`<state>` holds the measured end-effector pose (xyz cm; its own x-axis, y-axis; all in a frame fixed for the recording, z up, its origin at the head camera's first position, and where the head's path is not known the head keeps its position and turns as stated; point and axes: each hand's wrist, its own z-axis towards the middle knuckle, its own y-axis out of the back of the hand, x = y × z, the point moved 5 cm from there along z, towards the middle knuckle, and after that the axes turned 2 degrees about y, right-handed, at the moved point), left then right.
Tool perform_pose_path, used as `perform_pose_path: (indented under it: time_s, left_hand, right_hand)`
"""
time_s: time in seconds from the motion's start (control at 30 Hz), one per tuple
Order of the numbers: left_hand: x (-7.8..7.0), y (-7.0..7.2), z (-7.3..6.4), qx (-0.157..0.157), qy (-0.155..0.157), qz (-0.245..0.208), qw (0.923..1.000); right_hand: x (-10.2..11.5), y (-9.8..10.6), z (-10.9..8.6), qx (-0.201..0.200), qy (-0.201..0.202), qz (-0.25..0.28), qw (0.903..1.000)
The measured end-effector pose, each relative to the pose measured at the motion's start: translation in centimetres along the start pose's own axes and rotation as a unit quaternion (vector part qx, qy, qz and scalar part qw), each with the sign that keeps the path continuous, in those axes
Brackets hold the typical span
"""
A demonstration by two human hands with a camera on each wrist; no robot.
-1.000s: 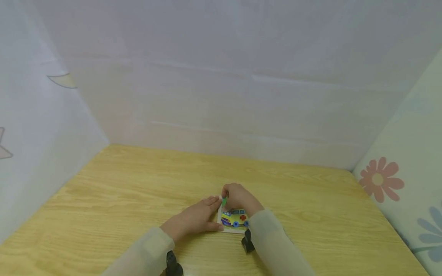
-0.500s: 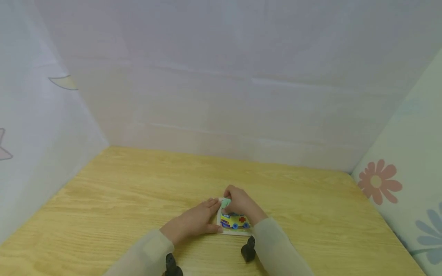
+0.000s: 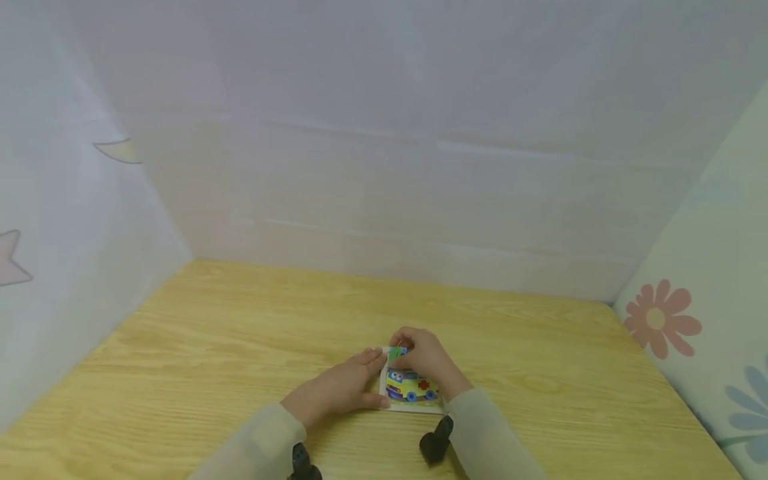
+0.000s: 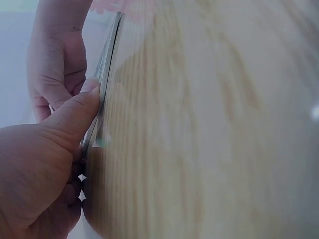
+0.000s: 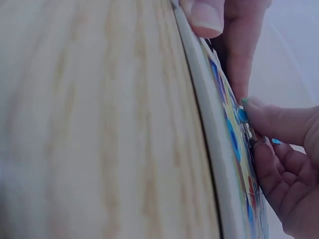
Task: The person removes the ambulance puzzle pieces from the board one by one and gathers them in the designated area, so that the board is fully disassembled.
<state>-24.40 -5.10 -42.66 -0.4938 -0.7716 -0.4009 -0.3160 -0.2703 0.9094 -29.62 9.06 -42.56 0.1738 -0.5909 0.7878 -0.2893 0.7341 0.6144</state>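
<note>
A white-rimmed ambulance puzzle point(image 3: 417, 409) lies flat against the left hand point(image 3: 342, 388). The right hand point(image 3: 431, 359) pinches its green piece point(image 3: 395, 354).

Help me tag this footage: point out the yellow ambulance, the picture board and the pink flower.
Yellow ambulance point(image 3: 411, 385), head view: its side.
Picture board point(image 5: 208, 112), right wrist view: its white edge.
Pink flower point(image 3: 655, 319), head view: its centre.

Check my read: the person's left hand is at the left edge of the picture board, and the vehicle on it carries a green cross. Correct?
Not quite: the cross on the vehicle is red, not green, as the head view shows. The left hand is at the left edge of the picture board, as you said.
</note>
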Motion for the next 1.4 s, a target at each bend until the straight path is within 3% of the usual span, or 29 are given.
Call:
perform_pose_path:
  time_s: [0.23,0.33,0.6,0.9,1.2,1.4]
  left_hand:
    - [0.0,-0.1,-0.2,-0.002,0.002,-0.003,1.0]
    - [0.1,-0.1,-0.2,-0.004,0.001,-0.01,0.9999]
    - [0.1,-0.2,-0.3,-0.003,0.006,-0.028,0.9996]
    - [0.5,-0.4,-0.2,-0.007,0.006,-0.03,0.9995]
    - [0.6,-0.4,-0.4,0.0,0.004,-0.041,0.9991]
    - [0.6,-0.4,-0.3,0.006,0.01,-0.054,0.9985]
  right_hand:
    - [-0.4,0.6,-0.4,-0.031,-0.019,0.061,0.9975]
    - [-0.8,0.7,-0.4,-0.042,-0.041,0.11,0.9922]
    - [-2.0,1.5,-0.8,-0.12,-0.073,0.196,0.9704]
    - [-3.3,2.9,-1.3,-0.185,-0.107,0.274,0.9377]
    - [-4.6,4.8,-2.6,-0.211,-0.095,0.238,0.9434]
    - [-5.8,6.1,-3.5,-0.225,-0.118,0.234,0.9386]
